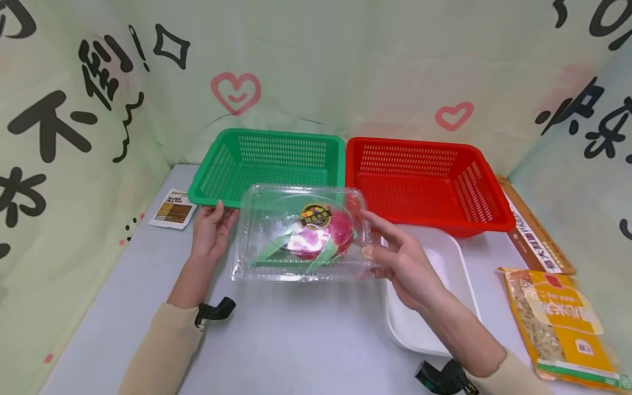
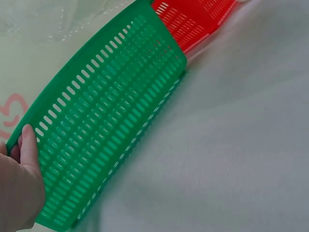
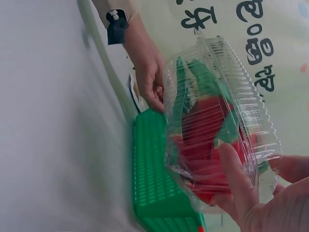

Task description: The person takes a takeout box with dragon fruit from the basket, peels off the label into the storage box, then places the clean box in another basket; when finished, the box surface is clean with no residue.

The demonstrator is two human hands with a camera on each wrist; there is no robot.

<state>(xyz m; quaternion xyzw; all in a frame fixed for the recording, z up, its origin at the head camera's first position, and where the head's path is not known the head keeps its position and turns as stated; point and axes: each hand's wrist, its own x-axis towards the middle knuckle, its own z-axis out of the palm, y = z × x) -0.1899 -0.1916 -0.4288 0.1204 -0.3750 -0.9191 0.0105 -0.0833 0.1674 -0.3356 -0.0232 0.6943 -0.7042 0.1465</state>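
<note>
My left hand (image 1: 212, 236) grips the near left corner of a green plastic basket (image 1: 281, 135); in the left wrist view a finger lies along its slotted outer wall (image 2: 96, 125). A clear plastic clamshell box (image 1: 257, 219) hangs in front of the basket, tilted, hiding part of its near side. My right hand (image 1: 407, 263) holds the box by its right end, fingers and thumb on either side of it. Inside lies a red dragon fruit (image 1: 306, 241) with green scales, plain to see in the right wrist view too. A round black and gold label (image 1: 316, 216) is on the lid.
A red slotted basket (image 1: 415, 145) stands right of the green one. Below it a white tray (image 1: 429, 258) lies partly under my right forearm. Farther right are a brown package (image 1: 538, 230) and a yellow food bag (image 1: 563, 329). A small sachet (image 1: 173, 208) lies left of the green basket.
</note>
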